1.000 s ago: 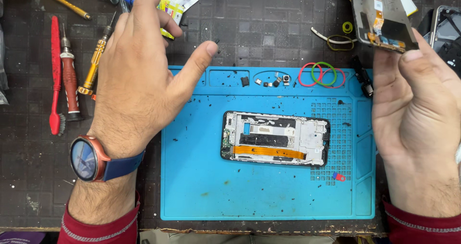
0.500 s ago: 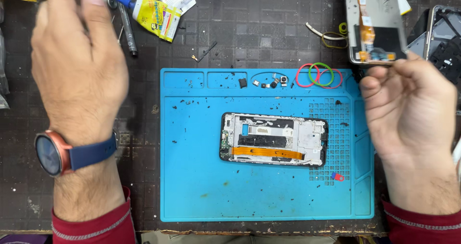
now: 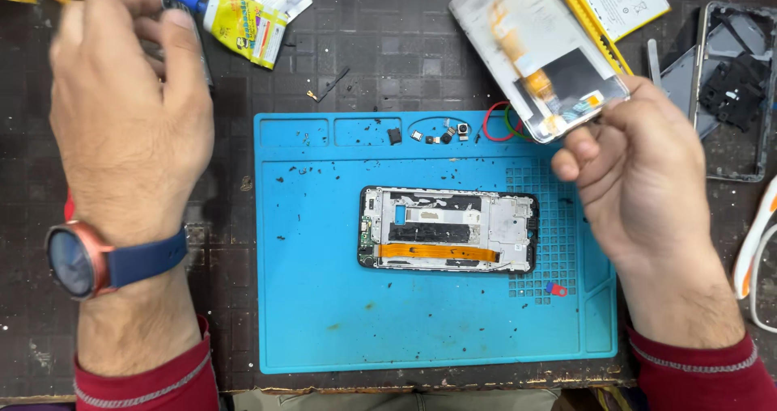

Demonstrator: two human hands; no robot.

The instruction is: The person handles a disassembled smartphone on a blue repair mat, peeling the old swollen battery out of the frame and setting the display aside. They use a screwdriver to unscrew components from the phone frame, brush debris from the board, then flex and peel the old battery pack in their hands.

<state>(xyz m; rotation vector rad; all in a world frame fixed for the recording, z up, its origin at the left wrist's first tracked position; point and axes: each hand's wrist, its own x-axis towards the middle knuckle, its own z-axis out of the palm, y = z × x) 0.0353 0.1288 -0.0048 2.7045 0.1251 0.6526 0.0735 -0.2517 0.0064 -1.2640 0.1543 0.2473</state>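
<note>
White display panel pinched in right hand above blue mat

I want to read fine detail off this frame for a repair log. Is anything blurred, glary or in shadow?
Head view: the phone frame on the blue mat is sharp and evenly lit; the display panel in the right hand is smeared by motion blur and washed pale; the left hand is slightly soft and hides the tools beneath it; shadows are faint.
</note>
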